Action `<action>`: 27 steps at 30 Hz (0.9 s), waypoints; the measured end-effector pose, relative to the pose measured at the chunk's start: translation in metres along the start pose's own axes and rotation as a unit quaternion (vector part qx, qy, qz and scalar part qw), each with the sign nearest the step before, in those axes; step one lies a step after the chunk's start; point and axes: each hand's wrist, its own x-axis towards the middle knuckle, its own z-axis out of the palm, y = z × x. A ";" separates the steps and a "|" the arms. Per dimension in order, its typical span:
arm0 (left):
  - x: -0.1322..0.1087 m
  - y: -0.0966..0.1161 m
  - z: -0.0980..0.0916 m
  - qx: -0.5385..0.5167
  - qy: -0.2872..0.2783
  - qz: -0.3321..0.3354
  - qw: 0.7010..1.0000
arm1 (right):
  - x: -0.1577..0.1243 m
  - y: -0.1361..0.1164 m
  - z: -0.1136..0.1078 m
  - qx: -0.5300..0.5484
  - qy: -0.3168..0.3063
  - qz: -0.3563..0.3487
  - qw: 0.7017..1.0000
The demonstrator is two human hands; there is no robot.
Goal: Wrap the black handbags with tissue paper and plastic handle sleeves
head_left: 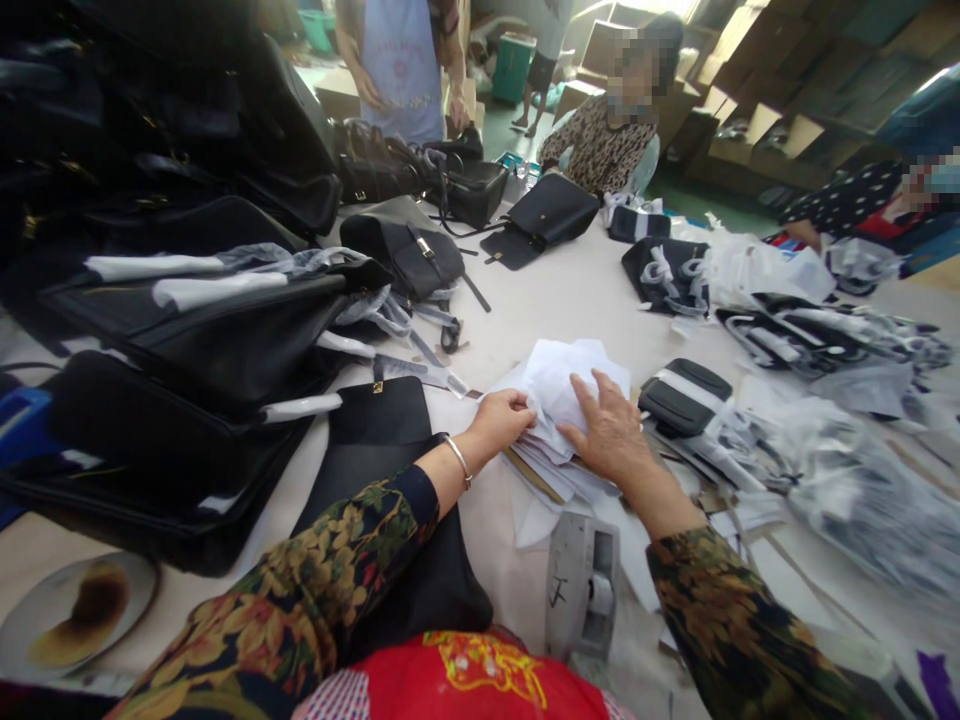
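Note:
A loose stack of thin white paper sheets point(574, 370) lies on the table in front of me. My left hand point(501, 420), with a bangle at the wrist, pinches the stack's left edge between closed fingers. My right hand point(611, 432) rests on the right side of the sheets, fingers spread. Brown cardboard point(536, 475) shows beneath the paper. Under my left forearm lies a black leather bag point(386, 420). A grey tape dispenser point(581, 580) stands on the near side of the stack, and a small black case with a white band point(684, 395) sits right of my right hand.
Black bags with wrapped handles point(225, 310) are heaped at left, near a round dish point(75, 615). More black bags point(405, 245) lie farther back. Plastic-wrapped items point(877, 490) crowd the right. A co-worker in a patterned top point(607, 145) sits across; others are nearby.

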 end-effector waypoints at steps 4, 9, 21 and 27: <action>-0.002 0.002 0.004 -0.048 0.001 -0.030 0.998 | 0.006 0.000 0.004 0.104 0.050 -0.076 0.990; -0.001 0.001 0.008 -0.045 0.008 -0.018 0.999 | 0.022 -0.003 0.014 0.182 0.077 -0.076 0.977; 0.005 -0.007 0.007 0.006 -0.010 0.018 1.000 | 0.037 -0.008 0.024 0.211 0.044 -0.088 0.973; 0.009 -0.013 0.005 0.049 -0.013 0.056 0.997 | 0.036 -0.006 0.025 0.213 0.028 -0.102 0.971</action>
